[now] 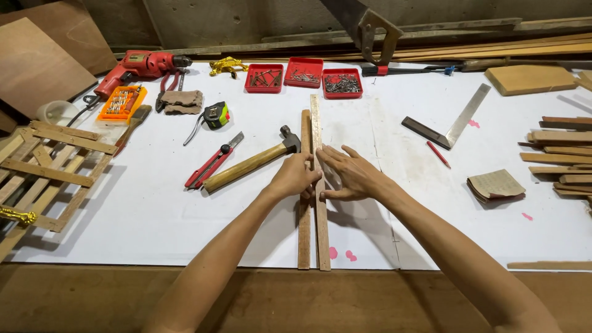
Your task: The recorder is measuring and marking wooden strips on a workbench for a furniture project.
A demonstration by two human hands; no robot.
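Two long thin wooden strips lie side by side, running away from me on the white sheet. The left strip (304, 240) is darker; the right strip (317, 123) is paler and reaches further back. My left hand (294, 177) rests on the left strip with fingers curled against it. My right hand (346, 174) lies flat with fingers spread, its fingertips and thumb touching the right strip from the right side.
A hammer (250, 166) and red utility knife (213, 161) lie just left of the strips. Tape measure (216, 115), red drill (137, 68), three red screw trays (303, 73), try square (449, 123), red pencil (438, 154), sandpaper block (496, 186), wooden slats (558, 154), lattice frame (43, 172).
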